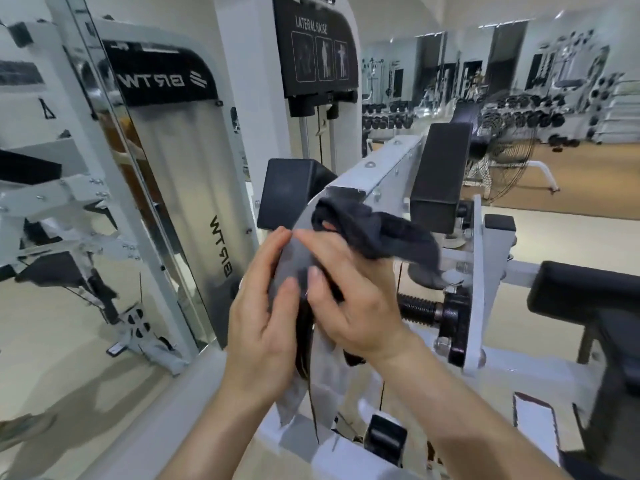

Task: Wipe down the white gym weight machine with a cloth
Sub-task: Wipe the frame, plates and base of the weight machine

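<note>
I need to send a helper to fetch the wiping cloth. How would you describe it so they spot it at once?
Find the white weight machine whose black placard reads LATERAL RAISE. In front of it, on the curved grey plate between two black pads, lies the dark grey cloth, held by the right hand. It is the only soft, crumpled thing among hard metal and padding.

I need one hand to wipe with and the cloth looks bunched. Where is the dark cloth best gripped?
Probably at the loose bunch of the dark cloth, from the right, with the right hand already beside it. That bunch stands free of the curved grey plate; the rest is pinned under the left hand.
</note>
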The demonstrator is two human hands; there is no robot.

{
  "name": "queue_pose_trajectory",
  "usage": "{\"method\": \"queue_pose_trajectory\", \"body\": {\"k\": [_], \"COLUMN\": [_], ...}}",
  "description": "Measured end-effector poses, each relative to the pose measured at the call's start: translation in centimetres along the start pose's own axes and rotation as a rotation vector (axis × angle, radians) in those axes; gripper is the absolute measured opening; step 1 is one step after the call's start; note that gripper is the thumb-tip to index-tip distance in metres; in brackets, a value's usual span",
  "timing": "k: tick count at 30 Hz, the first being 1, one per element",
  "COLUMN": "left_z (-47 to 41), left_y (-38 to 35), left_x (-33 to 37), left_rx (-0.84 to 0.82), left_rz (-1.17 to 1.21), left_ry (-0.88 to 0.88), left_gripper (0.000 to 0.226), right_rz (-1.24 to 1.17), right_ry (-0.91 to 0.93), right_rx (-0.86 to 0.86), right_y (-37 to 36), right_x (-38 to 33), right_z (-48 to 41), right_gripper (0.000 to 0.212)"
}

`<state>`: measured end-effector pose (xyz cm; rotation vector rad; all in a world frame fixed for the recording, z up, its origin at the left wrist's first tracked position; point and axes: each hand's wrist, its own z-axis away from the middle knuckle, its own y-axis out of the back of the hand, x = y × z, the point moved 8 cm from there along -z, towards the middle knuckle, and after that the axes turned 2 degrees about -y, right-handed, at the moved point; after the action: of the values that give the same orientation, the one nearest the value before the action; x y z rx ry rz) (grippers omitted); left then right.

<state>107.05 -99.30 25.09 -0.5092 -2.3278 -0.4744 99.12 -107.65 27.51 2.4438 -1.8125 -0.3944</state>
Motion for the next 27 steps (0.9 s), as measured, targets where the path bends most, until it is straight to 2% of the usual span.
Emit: {"method": "queue_pose_trajectory", "body": {"k": [2,4,5,8,10,13,16,18,20,22,24,25,27], "left_z": [0.1,0.0,-0.1,-0.3,-0.3,-0.4,-0.7,-0.9,-1.0,-1.3,-1.8,-2.4,-3.7], "left_y": [0.0,0.0,0.0,0.0,0.0,0.1,0.4,0.7,1.1,1.2,1.9,2.5,3.7], "left_x": [-0.1,-0.2,-0.1,0.3,0.3,-0.1,-0.4,-0.7,-1.2,-1.3,-1.6,-1.9,-2.5], "left_rx": [-0.017,-0.026,-0.035,-0.049,-0.051,-0.057,-0.049,-0.055,-0.083,-0.171,-0.181,-0.152,-0.094], "left_rz": [-0.008,-0.002,-0.005,-0.034,-0.040,0.071,0.285,0.346,0.395,0.413,0.378,0.352,0.313], "left_ry": [0.018,0.038,0.037,0.007,0.008,0.071,0.145,0.187,0.231,0.234,0.229,0.216,0.192], "left_gripper": [0.045,0.042,0.041,0.038,0.037,0.039,0.034,0.029,0.031,0.034,0.036,0.037,0.038], "right_rz": [-0.044,-0.055,-0.038,-0.104,-0.165,-0.203,-0.139,0.045,0.213,0.253,0.357,0.435,0.533], "right_ry": [-0.213,-0.447,-0.498,-0.567,-0.634,-0.664,-0.380,-0.114,-0.015,-0.191,-0.401,-0.468,-0.506], "right_rx": [0.056,0.157,0.179,0.228,0.322,0.330,0.112,-0.109,-0.235,-0.185,-0.155,-0.254,-0.559], "right_y": [1.1,2.1,2.1,1.8,2.1,2.0,1.1,0.0,-0.1,0.9,1.2,0.0,-3.6], "right_x": [4.3,8.1,9.1,9.9,9.5,6.9,0.4,-3.8,-3.9,-1.0,2.6,4.1,6.0], "right_z": [-2.8,-4.4,-4.4,-3.2,-2.5,-2.0,0.3,1.9,0.6,-3.7,-8.6,-10.3,-11.1], "right_gripper": [0.036,0.032,0.029,0.023,0.021,0.022,0.019,0.019,0.018,0.017,0.018,0.021,0.024]}}
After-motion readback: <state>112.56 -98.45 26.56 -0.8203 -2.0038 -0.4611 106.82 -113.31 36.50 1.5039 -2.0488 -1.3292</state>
